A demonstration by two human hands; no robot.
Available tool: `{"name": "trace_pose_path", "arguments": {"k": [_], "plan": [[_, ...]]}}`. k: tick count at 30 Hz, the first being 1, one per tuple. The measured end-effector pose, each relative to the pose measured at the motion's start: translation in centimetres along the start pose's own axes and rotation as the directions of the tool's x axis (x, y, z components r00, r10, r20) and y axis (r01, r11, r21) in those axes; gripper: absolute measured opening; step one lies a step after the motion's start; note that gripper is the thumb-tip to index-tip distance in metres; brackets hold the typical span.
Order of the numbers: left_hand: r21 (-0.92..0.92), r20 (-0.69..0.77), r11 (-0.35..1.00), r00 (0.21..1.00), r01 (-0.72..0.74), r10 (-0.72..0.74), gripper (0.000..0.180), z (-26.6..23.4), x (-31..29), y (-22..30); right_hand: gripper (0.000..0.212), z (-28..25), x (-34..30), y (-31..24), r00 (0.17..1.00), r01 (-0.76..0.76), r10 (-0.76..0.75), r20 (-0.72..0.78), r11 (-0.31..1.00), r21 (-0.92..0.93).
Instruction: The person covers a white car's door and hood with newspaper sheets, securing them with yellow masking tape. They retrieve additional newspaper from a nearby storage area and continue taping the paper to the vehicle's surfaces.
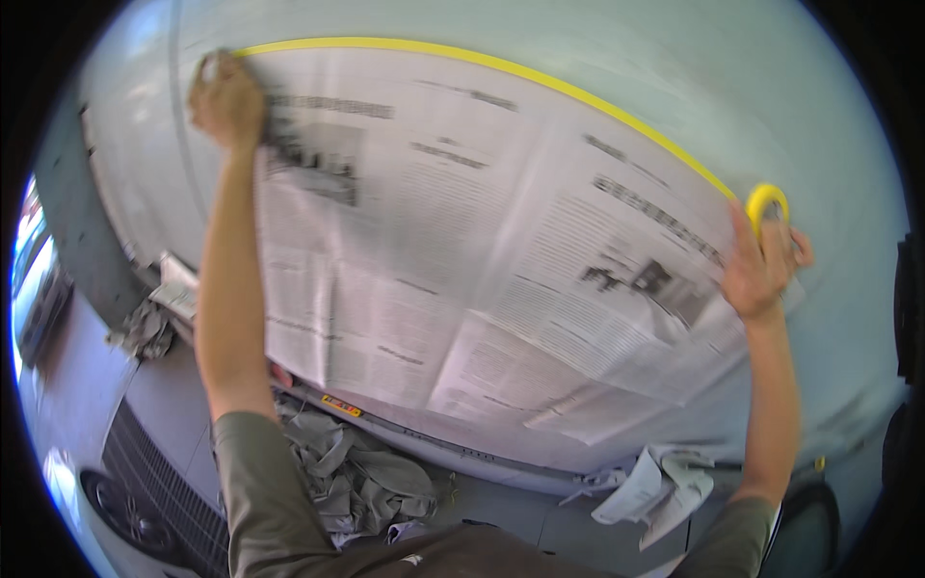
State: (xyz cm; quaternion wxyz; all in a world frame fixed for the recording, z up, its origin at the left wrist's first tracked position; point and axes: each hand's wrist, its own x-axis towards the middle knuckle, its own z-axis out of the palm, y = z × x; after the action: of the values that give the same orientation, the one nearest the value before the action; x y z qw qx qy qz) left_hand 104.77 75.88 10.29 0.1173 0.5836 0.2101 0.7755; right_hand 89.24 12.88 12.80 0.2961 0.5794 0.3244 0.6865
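A strip of yellow masking tape (462, 55) runs along the top edge of a large newspaper sheet (482, 250), which hangs over a pale grey vehicle panel (617, 48). At the sheet's upper left corner my left hand (227, 101) has its fingers curled at the end of the strip; motion blurs them a little. Over at the right end, my right hand (763, 265) grips the yellow tape roll (768, 202), its fingers around the ring. The tape stretches between both hands. Loose folds show in the paper's lower part.
Crumpled grey cloth or sheeting (356, 472) lies on the floor below the panel. White paper scraps (660, 491) hang or lie at the lower right. A floor grate (164, 482) and part of another vehicle (125, 511) are at the lower left.
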Motion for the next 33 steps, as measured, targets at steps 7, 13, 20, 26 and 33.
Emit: {"name": "trace_pose_path", "arguments": {"k": [7, 13, 20, 26, 33], "plan": [[-0.132, 0.308, 0.989, 0.951, 0.062, -0.019, 0.069, -1.5, -1.8, 1.0, 0.059, -0.1, 0.4, -0.3, 0.998, -0.048, 0.046, 0.032, 0.996, 0.071], [-0.425, 0.272, 0.873, 0.886, -0.238, 0.374, 0.077, -9.9, -9.9, 14.6, 0.061, -0.2, 0.9, -0.4, 0.999, -0.047, 0.046, 0.014, 0.996, 0.08], [-0.72, 0.242, 0.62, 0.725, -0.311, 0.645, 0.079, -20.9, -19.6, 32.5, 0.048, -0.7, 0.4, -0.5, 0.993, -0.105, 0.102, 0.063, 0.993, 0.049], [-0.823, 0.112, 0.386, 0.547, -0.417, 0.83, 0.079, -24.0, -22.7, 38.3, 0.044, -6.4, -7.4, 4.2, 0.933, -0.3, 0.308, 0.186, 0.951, -0.07], [-0.829, -0.047, 0.167, 0.364, -0.534, 0.93, 0.079, -26.3, -24.6, 46.3, 0.016, -9.4, -13.2, 7.8, 0.826, -0.494, 0.518, 0.222, 0.855, -0.159]]}}
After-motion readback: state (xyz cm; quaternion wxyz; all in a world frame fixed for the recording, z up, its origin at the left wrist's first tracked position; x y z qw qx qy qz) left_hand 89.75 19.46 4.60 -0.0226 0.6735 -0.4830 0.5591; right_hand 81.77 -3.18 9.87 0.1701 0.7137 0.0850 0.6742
